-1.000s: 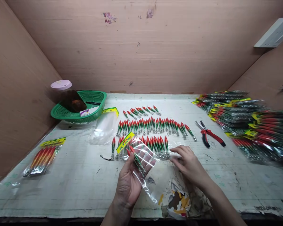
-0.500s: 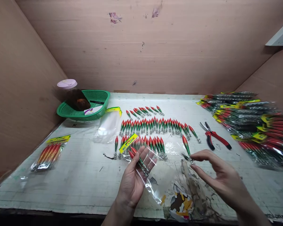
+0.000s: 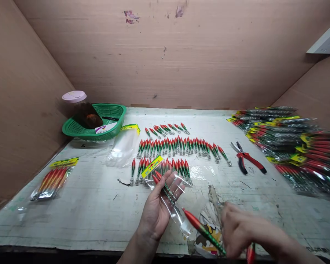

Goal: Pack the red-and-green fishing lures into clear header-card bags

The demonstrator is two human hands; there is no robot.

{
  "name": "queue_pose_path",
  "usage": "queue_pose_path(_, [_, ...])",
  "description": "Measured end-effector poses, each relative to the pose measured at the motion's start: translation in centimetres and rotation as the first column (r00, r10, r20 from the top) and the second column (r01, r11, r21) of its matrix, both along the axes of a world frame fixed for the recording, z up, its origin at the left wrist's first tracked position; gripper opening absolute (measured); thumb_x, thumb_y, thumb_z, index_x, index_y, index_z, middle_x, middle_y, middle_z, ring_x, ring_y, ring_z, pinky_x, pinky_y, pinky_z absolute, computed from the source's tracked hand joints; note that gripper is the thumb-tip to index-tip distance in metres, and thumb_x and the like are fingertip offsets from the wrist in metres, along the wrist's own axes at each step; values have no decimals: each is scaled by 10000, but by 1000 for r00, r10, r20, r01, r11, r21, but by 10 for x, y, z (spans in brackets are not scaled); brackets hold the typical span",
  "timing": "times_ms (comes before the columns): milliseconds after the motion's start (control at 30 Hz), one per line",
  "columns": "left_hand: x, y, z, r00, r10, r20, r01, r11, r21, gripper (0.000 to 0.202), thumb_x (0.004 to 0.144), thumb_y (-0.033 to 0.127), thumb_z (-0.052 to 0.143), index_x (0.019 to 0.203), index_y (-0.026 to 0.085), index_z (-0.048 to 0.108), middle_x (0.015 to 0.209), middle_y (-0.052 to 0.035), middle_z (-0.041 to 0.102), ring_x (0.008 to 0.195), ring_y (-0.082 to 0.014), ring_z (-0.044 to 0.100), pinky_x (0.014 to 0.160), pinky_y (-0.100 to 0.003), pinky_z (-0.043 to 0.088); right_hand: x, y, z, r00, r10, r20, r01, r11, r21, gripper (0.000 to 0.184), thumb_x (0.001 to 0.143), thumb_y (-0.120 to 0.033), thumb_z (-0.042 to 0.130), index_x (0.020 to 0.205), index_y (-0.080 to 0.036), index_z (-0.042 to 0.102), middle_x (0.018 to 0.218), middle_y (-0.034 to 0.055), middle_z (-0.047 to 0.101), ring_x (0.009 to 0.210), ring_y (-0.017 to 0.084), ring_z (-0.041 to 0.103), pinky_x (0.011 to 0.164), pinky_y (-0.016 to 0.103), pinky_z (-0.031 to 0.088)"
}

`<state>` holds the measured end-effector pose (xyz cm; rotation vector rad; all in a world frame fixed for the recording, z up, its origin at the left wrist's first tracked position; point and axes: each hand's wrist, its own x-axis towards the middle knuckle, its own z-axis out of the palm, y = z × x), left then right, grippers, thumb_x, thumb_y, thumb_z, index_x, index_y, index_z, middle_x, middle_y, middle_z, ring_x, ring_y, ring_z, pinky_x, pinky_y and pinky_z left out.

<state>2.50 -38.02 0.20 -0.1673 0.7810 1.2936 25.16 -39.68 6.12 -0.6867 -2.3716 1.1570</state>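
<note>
My left hand (image 3: 157, 209) holds a clear plastic bag (image 3: 165, 187) with a yellow header card; a few red and green squid-jig lures lie inside it. My right hand (image 3: 243, 231), blurred near the table's front edge, is closed on a red and green lure (image 3: 202, 230) whose red tip points at the bag's open end. A second red tip shows below that hand. Rows of loose lures (image 3: 178, 146) lie on the white table (image 3: 85, 205) just beyond the bag.
Stacks of filled lure packs (image 3: 288, 143) cover the right side. Red-handled pliers (image 3: 247, 161) lie beside them. A green basket (image 3: 96, 121) and a pink-lidded jar (image 3: 74, 97) stand at the back left, empty bags (image 3: 125, 145) near them, one filled pack (image 3: 55, 178) at the left.
My right hand picked a lure from the near row, then swung down and back toward me with it, turning its tip to the bag. My left hand kept the bag almost still.
</note>
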Motion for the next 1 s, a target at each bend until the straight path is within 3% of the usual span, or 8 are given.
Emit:
queue_pose_path(133, [0, -1, 1, 999, -37, -20, 37, 999, 2, 249, 878, 167, 542, 1097, 70, 609, 1128, -152, 671, 1037, -271, 639, 930, -429, 523, -28, -1, 1, 983, -135, 128, 100, 963, 249, 220, 783, -100, 578, 951, -243, 583, 816, 11, 640, 791, 161, 602, 746, 291, 515])
queue_pose_path(233, [-1, -2, 2, 998, -54, -26, 55, 998, 23, 229, 894, 172, 515, 1075, 73, 616, 1118, -145, 677, 1033, -267, 641, 929, -435, 523, -40, -1, -4, 967, -223, 127, 164, 918, 362, 254, 747, -48, 543, 928, -223, 577, 824, 23, 631, 805, 168, 572, 766, 332, 497])
queue_pose_path(400, [-8, 0, 2, 1000, -22, -20, 23, 999, 23, 221, 911, 174, 478, 1045, 75, 623, 1090, -138, 689, 1014, -243, 652, 926, -409, 527, -36, -3, 4, 977, -136, 165, 71, 934, 349, 235, 751, -102, 618, 934, -241, 572, 802, -1, 627, 793, 158, 572, 742, 301, 483])
queue_pose_path(567, [-9, -1, 2, 997, -83, -6, 83, 996, 31, 247, 885, 164, 524, 1100, 77, 607, 1107, -146, 681, 1010, -250, 653, 937, -412, 513, -36, -3, 2, 961, -221, 164, 124, 879, 461, 264, 732, -57, 563, 932, -228, 565, 804, 18, 632, 789, 174, 566, 718, 322, 468])
queue_pose_path(767, [-11, -1, 7, 998, -61, -23, 62, 998, 24, 229, 900, 174, 489, 1050, 69, 627, 1079, -148, 690, 1006, -253, 655, 947, -431, 502, -34, -6, 9, 969, -174, 178, 86, 904, 418, 190, 787, -139, 591, 938, -254, 573, 787, 9, 629, 798, 172, 575, 754, 328, 463])
queue_pose_path(933, [-12, -1, 11, 985, -170, -42, 172, 984, 53, 252, 907, 191, 478, 1070, 63, 621, 1060, -160, 694, 987, -265, 662, 947, -447, 497, -40, -4, 3, 963, -255, 88, 174, 838, 518, 270, 723, -50, 524, 919, -230, 562, 766, 17, 630, 752, 172, 560, 693, 323, 449])
queue_pose_path(1000, [-12, -2, 9, 985, -169, -47, 172, 983, 67, 252, 906, 197, 482, 1063, 57, 622, 1059, -166, 693, 968, -261, 669, 936, -446, 505, -41, -6, 2, 967, -239, 87, 163, 842, 514, 239, 749, -65, 523, 919, -230, 549, 765, 20, 623, 757, 175, 555, 706, 333, 448])
